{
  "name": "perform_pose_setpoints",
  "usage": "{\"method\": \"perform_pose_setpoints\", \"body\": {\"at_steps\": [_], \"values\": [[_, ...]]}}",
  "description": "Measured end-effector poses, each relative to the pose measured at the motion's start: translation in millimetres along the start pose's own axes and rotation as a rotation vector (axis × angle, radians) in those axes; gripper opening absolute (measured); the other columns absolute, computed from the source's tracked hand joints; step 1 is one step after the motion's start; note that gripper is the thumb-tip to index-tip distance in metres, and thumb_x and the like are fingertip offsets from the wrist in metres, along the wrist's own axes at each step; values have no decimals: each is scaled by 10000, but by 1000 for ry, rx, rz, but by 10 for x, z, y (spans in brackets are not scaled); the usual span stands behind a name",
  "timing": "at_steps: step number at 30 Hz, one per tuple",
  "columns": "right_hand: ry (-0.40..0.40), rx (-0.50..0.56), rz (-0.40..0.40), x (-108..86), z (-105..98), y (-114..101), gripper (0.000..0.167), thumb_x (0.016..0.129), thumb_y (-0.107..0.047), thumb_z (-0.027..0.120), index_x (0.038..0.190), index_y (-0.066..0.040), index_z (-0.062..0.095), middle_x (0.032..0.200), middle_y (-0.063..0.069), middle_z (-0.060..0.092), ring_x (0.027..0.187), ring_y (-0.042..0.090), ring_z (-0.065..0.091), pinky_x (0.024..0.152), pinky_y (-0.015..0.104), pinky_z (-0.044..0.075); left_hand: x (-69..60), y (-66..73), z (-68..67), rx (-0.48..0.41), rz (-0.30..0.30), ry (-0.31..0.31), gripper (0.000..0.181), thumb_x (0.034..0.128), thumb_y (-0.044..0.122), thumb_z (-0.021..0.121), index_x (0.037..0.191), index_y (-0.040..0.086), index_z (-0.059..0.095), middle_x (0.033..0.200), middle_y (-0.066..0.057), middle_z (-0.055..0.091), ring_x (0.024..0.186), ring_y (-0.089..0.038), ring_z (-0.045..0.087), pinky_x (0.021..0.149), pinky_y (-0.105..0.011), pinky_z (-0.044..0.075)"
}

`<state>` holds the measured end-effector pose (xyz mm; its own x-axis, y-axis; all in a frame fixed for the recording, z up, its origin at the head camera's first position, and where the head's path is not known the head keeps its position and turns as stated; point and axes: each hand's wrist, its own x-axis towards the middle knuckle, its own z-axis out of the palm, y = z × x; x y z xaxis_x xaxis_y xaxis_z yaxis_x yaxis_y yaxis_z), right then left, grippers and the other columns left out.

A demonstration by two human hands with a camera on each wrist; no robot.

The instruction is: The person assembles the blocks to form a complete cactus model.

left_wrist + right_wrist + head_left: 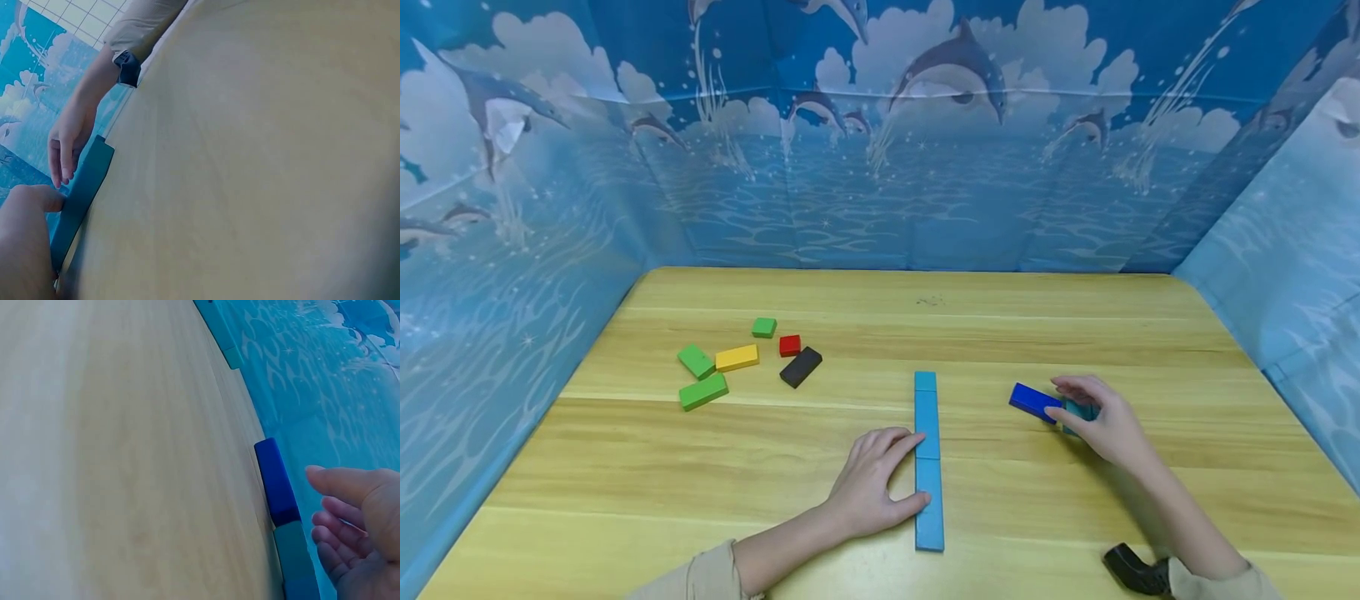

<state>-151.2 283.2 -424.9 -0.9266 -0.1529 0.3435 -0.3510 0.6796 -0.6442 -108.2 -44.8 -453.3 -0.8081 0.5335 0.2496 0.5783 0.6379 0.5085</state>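
Note:
Several light blue blocks (928, 417) lie end to end in a straight row down the middle of the table. My left hand (871, 483) rests beside the row, with the index fingertip and thumb tip touching its top. To the right, a dark blue block (1033, 402) lies at an angle, with a teal block (292, 550) at its end and another blue block (302, 590) beyond that. Over these hovers my right hand (1105, 417), thumb and fingers apart; the right wrist view shows a gap between hand and blocks.
At the left lie green blocks (703, 392), a yellow block (737, 357), a red block (789, 345) and a black block (801, 367). A black curved object (1137, 570) sits by the right sleeve. A dolphin-print cloth (880, 192) surrounds the wooden table (1000, 325).

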Motion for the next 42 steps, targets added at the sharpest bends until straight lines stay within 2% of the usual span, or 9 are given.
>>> {"method": "perform_pose_setpoints", "body": {"at_steps": [6,12,16,18,24,31,37,42], "values": [[-31,-67,32,-50,-6,27,360,774,-152,732,1088,-13,622,979,86,604,873,-7,494,748,55,369,3,4,-2,3,2,3,656,778,441,608,1354,174,441,1278,-15,459,1182,-188,388,1006,-428,285],[-42,-128,33,-58,21,39,363,761,-195,747,1071,-41,637,1014,90,605,937,196,532,773,121,367,2,10,-4,10,1,3,652,781,445,604,1351,172,445,1274,-16,462,1176,-188,393,1008,-428,285],[-27,-143,13,-54,35,35,348,744,-161,759,1048,-36,645,1010,100,608,944,269,540,784,144,354,1,12,-6,11,-1,1,650,783,445,603,1351,171,445,1272,-14,462,1174,-187,393,1006,-427,287],[-17,-145,-2,-51,40,36,343,732,-137,766,1035,-27,649,998,107,612,932,280,547,782,157,357,1,13,-7,11,-2,0,650,783,444,604,1351,172,444,1273,-13,462,1175,-187,392,1007,-427,286],[-21,-167,-34,-35,53,43,330,718,-115,772,1012,-21,655,975,120,619,909,303,560,766,295,386,-4,18,-15,4,-6,-1,644,786,444,601,1351,177,446,1272,-9,462,1179,-187,389,1008,-428,282],[-23,-169,-71,5,77,18,296,713,-89,771,980,-28,660,961,108,629,896,285,568,767,306,410,-3,8,-2,9,6,11,638,784,437,608,1344,173,454,1262,-4,466,1168,-182,392,999,-426,286],[-83,-105,-111,69,184,-84,262,747,-90,746,991,-61,658,985,58,629,898,220,580,769,249,464,3,12,-6,9,3,7,638,787,441,603,1347,175,451,1265,-6,466,1169,-182,391,1000,-429,285],[-149,-43,-145,125,308,-164,266,759,-80,733,1010,-69,646,997,32,618,901,210,599,773,340,498,7,12,-10,14,2,-1,640,791,455,594,1350,178,447,1271,-7,464,1174,-184,391,1004,-429,284]]}}
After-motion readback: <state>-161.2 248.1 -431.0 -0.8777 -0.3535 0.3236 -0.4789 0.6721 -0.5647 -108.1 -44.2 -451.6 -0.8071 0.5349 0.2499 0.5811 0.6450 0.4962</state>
